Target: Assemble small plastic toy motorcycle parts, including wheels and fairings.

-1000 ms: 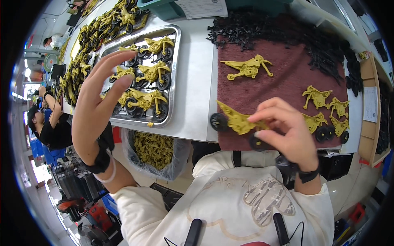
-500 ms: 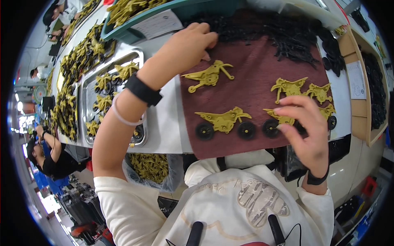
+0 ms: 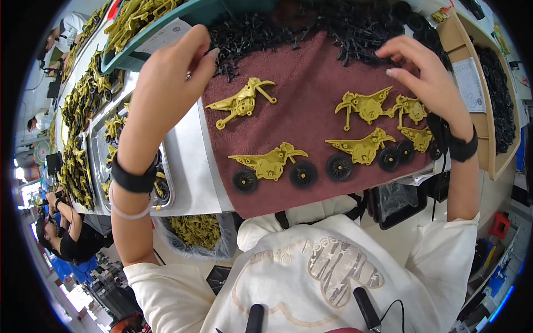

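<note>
My left hand point(image 3: 180, 72) is over the left end of a pile of small black plastic parts point(image 3: 244, 39). Its fingers are curled together; what they hold, if anything, is hidden. My right hand point(image 3: 425, 72) reaches to the right side of the pile, thumb and forefinger apart. Below on a maroon cloth point(image 3: 294, 116) lie yellow toy motorcycle frames: a single one point(image 3: 241, 104) at the left, others point(image 3: 363, 105) at the right. In the nearer row, a frame point(image 3: 270, 162) lies against black wheels point(image 3: 303, 174), and another frame point(image 3: 361, 146) has a wheel point(image 3: 338, 167) beside it.
A teal bin point(image 3: 119, 58) of yellow parts stands at the far left, near a metal tray point(image 3: 169, 191) with assembled pieces. A cardboard box point(image 3: 483, 150) of black wheels stands at the right. Below the table edge sits a bagged container point(image 3: 225, 244) of yellow parts. Other people work at the left.
My right hand has left the near row of frames and wheels and moved up to the black pile. My left hand has come back a little and left. The whole view has shifted.
</note>
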`<state>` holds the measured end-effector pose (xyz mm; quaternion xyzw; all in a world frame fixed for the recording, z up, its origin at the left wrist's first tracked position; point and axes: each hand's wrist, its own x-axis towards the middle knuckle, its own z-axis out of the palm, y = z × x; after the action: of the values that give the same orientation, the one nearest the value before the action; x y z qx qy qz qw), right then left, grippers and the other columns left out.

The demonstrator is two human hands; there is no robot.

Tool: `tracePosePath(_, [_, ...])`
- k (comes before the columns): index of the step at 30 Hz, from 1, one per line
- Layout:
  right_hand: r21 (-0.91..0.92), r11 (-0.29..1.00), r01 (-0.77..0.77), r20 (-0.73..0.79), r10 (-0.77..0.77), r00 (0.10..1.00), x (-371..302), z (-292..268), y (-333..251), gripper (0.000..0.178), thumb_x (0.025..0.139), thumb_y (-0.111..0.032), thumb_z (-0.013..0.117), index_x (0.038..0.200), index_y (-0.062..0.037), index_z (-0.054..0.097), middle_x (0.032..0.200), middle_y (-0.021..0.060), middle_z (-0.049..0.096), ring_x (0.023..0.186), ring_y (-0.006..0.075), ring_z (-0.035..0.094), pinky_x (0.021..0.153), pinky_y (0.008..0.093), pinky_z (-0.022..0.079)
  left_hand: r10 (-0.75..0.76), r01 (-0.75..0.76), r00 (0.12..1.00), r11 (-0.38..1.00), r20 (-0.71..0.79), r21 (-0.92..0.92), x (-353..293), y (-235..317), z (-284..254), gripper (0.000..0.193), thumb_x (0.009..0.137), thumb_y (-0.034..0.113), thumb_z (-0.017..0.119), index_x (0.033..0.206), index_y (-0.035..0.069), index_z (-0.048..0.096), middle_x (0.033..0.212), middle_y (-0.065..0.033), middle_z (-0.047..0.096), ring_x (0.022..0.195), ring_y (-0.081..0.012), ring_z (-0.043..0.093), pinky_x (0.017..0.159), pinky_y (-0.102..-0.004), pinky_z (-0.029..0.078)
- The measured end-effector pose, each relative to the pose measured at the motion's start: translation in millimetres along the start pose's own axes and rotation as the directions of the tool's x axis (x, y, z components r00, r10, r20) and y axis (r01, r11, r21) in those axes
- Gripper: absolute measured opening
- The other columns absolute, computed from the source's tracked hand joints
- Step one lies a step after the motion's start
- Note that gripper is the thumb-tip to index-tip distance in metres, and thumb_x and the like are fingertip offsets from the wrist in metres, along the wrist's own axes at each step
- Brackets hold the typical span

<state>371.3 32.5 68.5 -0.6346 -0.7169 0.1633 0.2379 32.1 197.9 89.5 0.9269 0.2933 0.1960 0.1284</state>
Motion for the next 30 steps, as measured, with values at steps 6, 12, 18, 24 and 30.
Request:
tracePosePath(6, [-0.118, 0.989, 0.088, 0.097, -0.077, 0.992, 31, 15, 11, 0.027, 0.076, -0.003, 0.069, 0.098, -0.0024, 0.053, 0.083, 0.0078, 0.059, 0.075, 0.023, 0.057, 0.068, 0.033, 0.048, -0.173, 0.18, 0.983, 0.973, 0.058, -0.145, -51, 51, -35, 0.015, 0.082, 0.003, 0.06, 0.071, 0.0, 0.05, 0.055, -0.0017, 0.044, 0.049, -0.0076, 0.041, 0.046, -0.0241, 0.031])
tracePosePath(12, [-0.138, 0.982, 0.132, -0.028, -0.137, 0.99, 27, 15, 4, 0.037, 0.082, 0.0, 0.061, 0.117, -0.011, 0.058, 0.086, 0.0001, 0.054, 0.066, 0.0093, 0.048, 0.06, 0.0242, 0.041, -0.241, 0.258, 0.966, 0.886, 0.092, -0.386, -115, 67, -26, 0.015, 0.078, 0.007, 0.077, 0.076, -0.001, 0.065, 0.063, -0.005, 0.064, 0.049, -0.008, 0.054, 0.046, -0.0212, 0.039])
tracePosePath(18, [0.145, 0.968, -0.205, -0.072, 0.217, 0.974, 6, -4, -44, 0.017, 0.09, -0.006, 0.056, 0.104, -0.0027, 0.064, 0.085, 0.0003, 0.061, 0.076, 0.0082, 0.055, 0.07, 0.0233, 0.044, -0.507, 0.555, 0.795, 0.389, 0.333, -0.735, -147, 78, -9, 0.009, 0.08, -0.005, 0.071, 0.087, -0.006, 0.067, 0.078, -0.0109, 0.07, 0.066, -0.012, 0.067, 0.054, -0.0203, 0.049])
tracePosePath(24, [0.532, 0.816, -0.227, 0.311, 0.062, 0.949, -11, 37, -107, 0.036, 0.082, 0.007, 0.047, 0.114, 0.0049, 0.063, 0.102, 0.0093, 0.061, 0.093, 0.0151, 0.059, 0.083, 0.0274, 0.046, -0.504, 0.636, 0.708, 0.153, 0.494, -0.756, -169, 91, 13, 0.008, 0.086, 0.002, 0.064, 0.082, -0.004, 0.062, 0.074, -0.0052, 0.067, 0.061, -0.0078, 0.063, 0.054, -0.0192, 0.046])
tracePosePath(30, [0.371, 0.929, -0.005, 0.197, -0.074, 0.978, -2, 77, -120, 0.033, 0.069, 0.014, 0.055, 0.097, 0.001, 0.068, 0.093, 0.0103, 0.063, 0.081, 0.0172, 0.065, 0.061, 0.0234, 0.049, -0.295, 0.494, 0.862, 0.309, 0.411, -0.813, -190, 84, 34, 0.008, 0.084, 0.003, 0.064, 0.077, -0.001, 0.062, 0.061, -0.0032, 0.061, 0.05, -0.0055, 0.054, 0.047, -0.021, 0.04])
